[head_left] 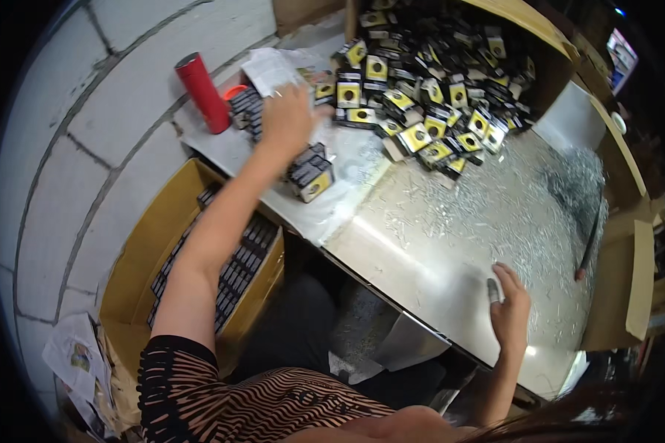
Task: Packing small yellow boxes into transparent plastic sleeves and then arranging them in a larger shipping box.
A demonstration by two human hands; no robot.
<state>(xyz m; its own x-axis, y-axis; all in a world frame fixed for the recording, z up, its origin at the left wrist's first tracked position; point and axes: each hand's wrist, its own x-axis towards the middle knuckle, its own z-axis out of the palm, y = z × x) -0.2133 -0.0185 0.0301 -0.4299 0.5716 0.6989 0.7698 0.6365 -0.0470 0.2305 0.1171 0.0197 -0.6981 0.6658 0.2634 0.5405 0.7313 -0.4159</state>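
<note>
My left hand reaches out over the back left of the table, beside a row of small dark boxes. Its fingers are smeared by motion, so whether they hold anything is hidden. Just nearer than that hand stands another short row of small black-and-yellow boxes. My right hand is over the near right part of the metal tabletop, its fingers apart and nothing in them. A grey wrap covers one of its fingers. Many thin metal pins or nails lie scattered beyond it.
A large heap of black-and-yellow boxes fills the back. A heap of shiny metal pieces lies at right. A red flask stands by the block wall. At lower left, an open carton holds packed rows of small boxes.
</note>
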